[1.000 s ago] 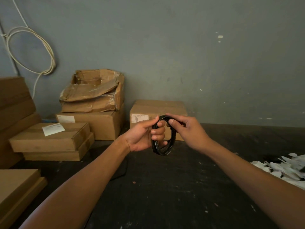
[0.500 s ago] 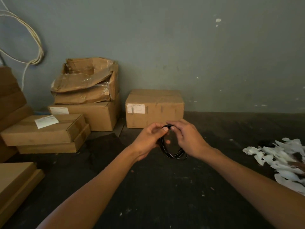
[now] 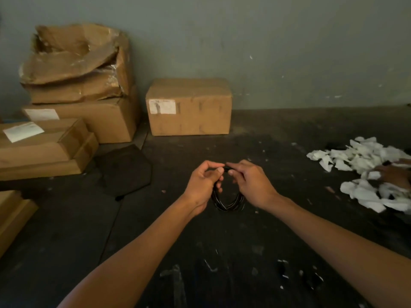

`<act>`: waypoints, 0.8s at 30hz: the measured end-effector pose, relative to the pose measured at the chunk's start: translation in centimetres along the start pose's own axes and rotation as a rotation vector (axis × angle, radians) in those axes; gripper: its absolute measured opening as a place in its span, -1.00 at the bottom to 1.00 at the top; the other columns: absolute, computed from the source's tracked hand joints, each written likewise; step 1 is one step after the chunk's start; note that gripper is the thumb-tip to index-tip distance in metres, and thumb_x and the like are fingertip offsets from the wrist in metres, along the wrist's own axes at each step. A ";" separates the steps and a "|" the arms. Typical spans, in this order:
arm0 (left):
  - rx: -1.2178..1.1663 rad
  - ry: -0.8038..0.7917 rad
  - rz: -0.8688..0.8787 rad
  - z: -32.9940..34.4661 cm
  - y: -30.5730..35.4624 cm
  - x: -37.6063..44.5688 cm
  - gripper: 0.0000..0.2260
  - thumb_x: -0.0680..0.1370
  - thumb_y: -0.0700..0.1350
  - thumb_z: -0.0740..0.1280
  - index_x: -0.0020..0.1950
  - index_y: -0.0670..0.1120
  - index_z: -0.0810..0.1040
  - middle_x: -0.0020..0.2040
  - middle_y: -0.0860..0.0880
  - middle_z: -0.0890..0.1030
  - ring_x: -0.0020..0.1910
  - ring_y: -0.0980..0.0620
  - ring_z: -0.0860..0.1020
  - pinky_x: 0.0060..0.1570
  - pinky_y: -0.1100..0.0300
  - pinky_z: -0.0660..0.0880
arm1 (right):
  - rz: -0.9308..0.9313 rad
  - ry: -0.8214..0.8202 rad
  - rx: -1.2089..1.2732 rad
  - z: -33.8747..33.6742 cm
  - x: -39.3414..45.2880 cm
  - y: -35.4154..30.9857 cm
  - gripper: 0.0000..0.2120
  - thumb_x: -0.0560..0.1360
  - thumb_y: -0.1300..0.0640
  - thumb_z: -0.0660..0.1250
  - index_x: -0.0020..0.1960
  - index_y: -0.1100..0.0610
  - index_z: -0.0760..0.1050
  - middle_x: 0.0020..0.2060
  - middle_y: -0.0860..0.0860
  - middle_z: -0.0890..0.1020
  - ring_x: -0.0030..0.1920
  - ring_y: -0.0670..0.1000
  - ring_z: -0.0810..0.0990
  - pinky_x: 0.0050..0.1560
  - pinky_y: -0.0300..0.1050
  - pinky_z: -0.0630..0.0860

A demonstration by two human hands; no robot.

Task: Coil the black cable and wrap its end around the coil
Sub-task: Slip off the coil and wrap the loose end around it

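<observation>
Black cable (image 3: 228, 202) wound into a small coil, held up between both hands above the dark counter (image 3: 222, 252), in front of the sealed cardboard box (image 3: 189, 106). Left hand (image 3: 203, 183) curled closed round the coil's left side, thumb and forefinger pinched near the top. Right hand (image 3: 250, 184) closed on the coil's right side, fingertips pinching a short dark piece of cable at the top, just beside the left thumb. Lower arc of the coil hanging free below and between the two hands, several strands visible with pale glints. Top of the coil largely hidden by fingers; cable end not clearly made out. Left of the sealed box, a stack of larger cartons (image 3: 84, 107), the uppermost crushed and torn open. Further left of that, flat cartons with a white label (image 3: 44, 147). Dark flat sheet (image 3: 125, 170) lying on the counter in front and left of the sealed box. Well to the right of the box, a heap of torn white paper scraps (image 3: 364, 172); another hand (image 3: 394, 174) resting among them at the frame's edge, blurred. Grey wall (image 3: 244, 41) behind the box.
</observation>
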State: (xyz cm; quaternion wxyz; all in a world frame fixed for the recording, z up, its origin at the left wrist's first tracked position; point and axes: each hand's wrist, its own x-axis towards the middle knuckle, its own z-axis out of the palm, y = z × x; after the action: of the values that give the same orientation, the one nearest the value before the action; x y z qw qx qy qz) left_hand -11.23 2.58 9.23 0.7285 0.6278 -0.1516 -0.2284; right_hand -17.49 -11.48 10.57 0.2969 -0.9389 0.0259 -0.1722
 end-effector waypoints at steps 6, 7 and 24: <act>0.148 -0.039 -0.072 -0.6 -4.6 -1.2 -0.90 0.61 -0.25 0.27 0.03 -0.12 0.57 -0.27 -0.04 0.49 -0.36 0.11 0.42 -0.29 0.19 0.43 | 0.220 -0.245 0.009 0.7 -3.9 3.3 -0.63 0.58 -0.03 0.27 0.32 0.09 0.50 0.09 0.02 0.58 0.11 -0.03 0.55 0.11 -0.18 0.43; 0.179 -0.049 -0.088 -0.9 -5.3 -1.6 -0.90 0.61 -0.25 0.26 0.04 -0.14 0.56 -0.26 -0.04 0.48 -0.35 0.10 0.42 -0.28 0.18 0.42 | 0.278 -0.324 -0.010 0.7 -4.6 4.0 -0.64 0.58 -0.03 0.27 0.32 0.08 0.49 0.13 0.03 0.59 0.14 -0.02 0.56 0.14 -0.15 0.46; 0.292 -0.055 -0.262 -2.2 -8.6 -2.8 -0.86 0.63 -0.19 0.22 0.10 -0.09 0.56 -0.22 -0.03 0.45 -0.31 0.09 0.38 -0.25 0.18 0.36 | 0.722 -1.063 -0.302 1.8 -10.5 9.6 -0.66 0.53 0.13 0.36 0.26 0.11 0.38 0.05 0.09 0.59 -0.20 -0.03 0.58 -0.17 -0.15 0.58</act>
State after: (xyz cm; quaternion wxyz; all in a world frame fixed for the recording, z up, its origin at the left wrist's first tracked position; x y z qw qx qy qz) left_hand -13.68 5.00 0.54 0.5893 0.7347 -0.1197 -0.3140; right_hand -26.22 -16.76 0.49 0.1735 -0.8597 0.2127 0.4308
